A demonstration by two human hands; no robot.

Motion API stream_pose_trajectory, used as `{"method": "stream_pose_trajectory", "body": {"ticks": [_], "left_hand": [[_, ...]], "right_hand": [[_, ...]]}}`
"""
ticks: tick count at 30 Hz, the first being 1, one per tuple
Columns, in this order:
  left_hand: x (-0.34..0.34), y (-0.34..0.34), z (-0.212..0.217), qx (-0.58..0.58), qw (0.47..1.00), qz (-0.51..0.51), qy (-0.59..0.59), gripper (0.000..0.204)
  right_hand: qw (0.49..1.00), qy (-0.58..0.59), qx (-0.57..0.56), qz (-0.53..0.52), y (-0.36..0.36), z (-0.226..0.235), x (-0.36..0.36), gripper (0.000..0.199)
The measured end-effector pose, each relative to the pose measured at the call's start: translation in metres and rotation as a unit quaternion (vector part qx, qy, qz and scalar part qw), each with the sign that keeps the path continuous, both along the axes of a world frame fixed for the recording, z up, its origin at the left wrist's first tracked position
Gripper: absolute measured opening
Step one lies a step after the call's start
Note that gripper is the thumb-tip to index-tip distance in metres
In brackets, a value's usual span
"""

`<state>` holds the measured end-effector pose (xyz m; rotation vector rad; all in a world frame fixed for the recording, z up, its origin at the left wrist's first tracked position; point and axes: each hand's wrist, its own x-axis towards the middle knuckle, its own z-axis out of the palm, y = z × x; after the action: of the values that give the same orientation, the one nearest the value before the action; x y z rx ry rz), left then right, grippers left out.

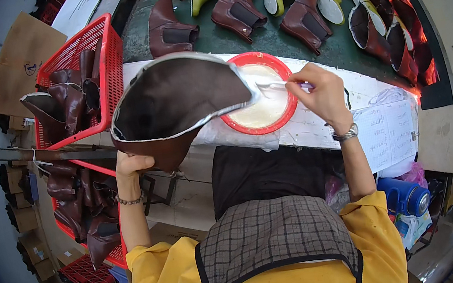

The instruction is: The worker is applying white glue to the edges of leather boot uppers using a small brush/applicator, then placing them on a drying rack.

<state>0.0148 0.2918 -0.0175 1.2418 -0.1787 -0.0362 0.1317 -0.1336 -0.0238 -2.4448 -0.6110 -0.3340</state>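
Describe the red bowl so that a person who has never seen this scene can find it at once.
Start at the white work surface in front of the dark green belt of boots. The red bowl sits there beside the brown boot upper, under the right hand. It is the only round thing, red-rimmed and filled with whitish paste.

Glossy brown leather boot upper (172,99) (smooth)
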Motion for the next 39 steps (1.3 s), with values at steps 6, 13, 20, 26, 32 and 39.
{"method": "stream_pose_trajectory", "body": {"ticks": [6,13,20,26,32,39], "left_hand": [[-0.009,0.014,-0.030,-0.139,0.988,-0.065,0.025,0.106],[-0.011,0.017,-0.032,-0.192,0.978,-0.085,0.008,0.105],[0.007,-0.009,-0.038,-0.216,0.958,-0.174,0.068,0.104],[0.013,-0.042,-0.036,-0.210,0.921,-0.275,0.178,0.103],[0.020,-0.071,-0.038,-0.199,0.876,-0.354,0.259,0.102],[0.020,-0.069,-0.046,-0.199,0.882,-0.351,0.243,0.101]], "right_hand": [[0.959,0.005,0.262,0.107,0.017,0.024,0.005,0.014],[0.959,0.007,0.267,0.095,0.011,0.033,-0.005,0.011],[0.955,0.006,0.250,0.161,0.019,0.044,0.020,0.011],[0.956,-0.028,0.211,0.201,0.031,0.061,0.034,0.010],[0.945,-0.067,0.126,0.295,0.048,0.083,0.048,0.015],[0.935,-0.117,0.128,0.309,0.061,0.081,0.055,0.016]]}}
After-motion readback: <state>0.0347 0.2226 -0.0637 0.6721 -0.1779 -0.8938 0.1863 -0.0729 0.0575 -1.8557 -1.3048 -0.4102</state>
